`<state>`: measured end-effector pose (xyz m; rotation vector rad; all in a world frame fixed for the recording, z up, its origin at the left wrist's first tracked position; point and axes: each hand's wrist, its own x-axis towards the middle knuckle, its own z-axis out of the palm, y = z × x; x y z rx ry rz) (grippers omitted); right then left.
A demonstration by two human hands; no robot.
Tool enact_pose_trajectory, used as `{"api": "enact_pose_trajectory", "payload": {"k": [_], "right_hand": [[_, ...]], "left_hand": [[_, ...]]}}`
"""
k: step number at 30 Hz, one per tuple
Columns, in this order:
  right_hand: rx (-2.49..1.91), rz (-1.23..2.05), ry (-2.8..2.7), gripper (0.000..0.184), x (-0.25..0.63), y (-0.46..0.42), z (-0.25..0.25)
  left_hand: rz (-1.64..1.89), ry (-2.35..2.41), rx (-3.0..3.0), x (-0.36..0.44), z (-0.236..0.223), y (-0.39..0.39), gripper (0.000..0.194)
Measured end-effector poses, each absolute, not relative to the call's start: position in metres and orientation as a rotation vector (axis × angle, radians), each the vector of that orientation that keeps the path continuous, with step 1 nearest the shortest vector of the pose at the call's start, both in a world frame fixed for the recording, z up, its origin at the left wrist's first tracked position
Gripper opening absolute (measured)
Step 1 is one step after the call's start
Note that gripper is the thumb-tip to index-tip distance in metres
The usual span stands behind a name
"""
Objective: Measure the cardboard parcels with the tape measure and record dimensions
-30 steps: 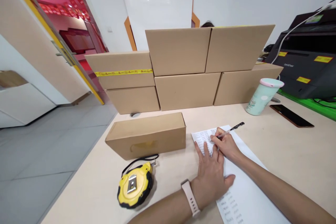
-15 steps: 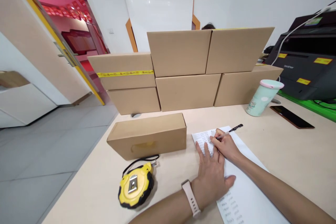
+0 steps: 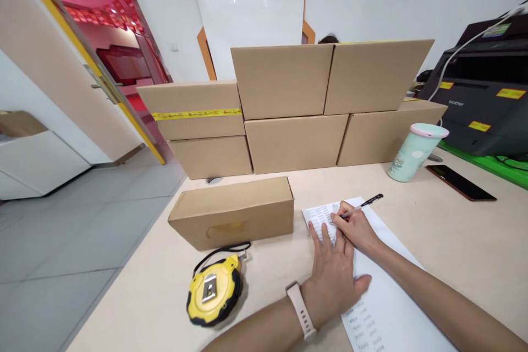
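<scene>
A black and clear pen (image 3: 363, 204) is gripped in my right hand (image 3: 355, 226), its lower end at the upper part of a white sheet of paper (image 3: 396, 297). Columns of small writing show on the sheet. My left hand (image 3: 335, 269) lies flat on the paper with its fingers spread, just left of and touching the right hand; a pale pink watch band is on that wrist. To the left rests a yellow and black tape measure (image 3: 214, 290) with a wrist strap. Behind it sits a long closed cardboard box (image 3: 235, 213).
Several cardboard boxes (image 3: 295, 143) are stacked along the desk's back edge. A mint cup (image 3: 416, 153) with a pink rim and a dark phone (image 3: 461, 182) stand to the right, near a black printer (image 3: 482, 93). A person's hair (image 3: 329, 39) shows above the boxes.
The view has shifted very slightly. Both hands stay in nearly the same place, with the pen still held at the paper.
</scene>
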<state>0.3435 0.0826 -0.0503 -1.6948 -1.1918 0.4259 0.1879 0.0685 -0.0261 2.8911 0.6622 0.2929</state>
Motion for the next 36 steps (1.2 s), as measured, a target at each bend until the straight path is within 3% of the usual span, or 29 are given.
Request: {"api": "enact_pose_trajectory", "payload": {"k": [36], "right_hand": [[-1.681,0.417,-1.180,0.026,0.3451,0.0834,-0.0509]], "left_hand": [[0.265,0.670,2.920,0.1870,-0.0253,0.0683,0.079]]}}
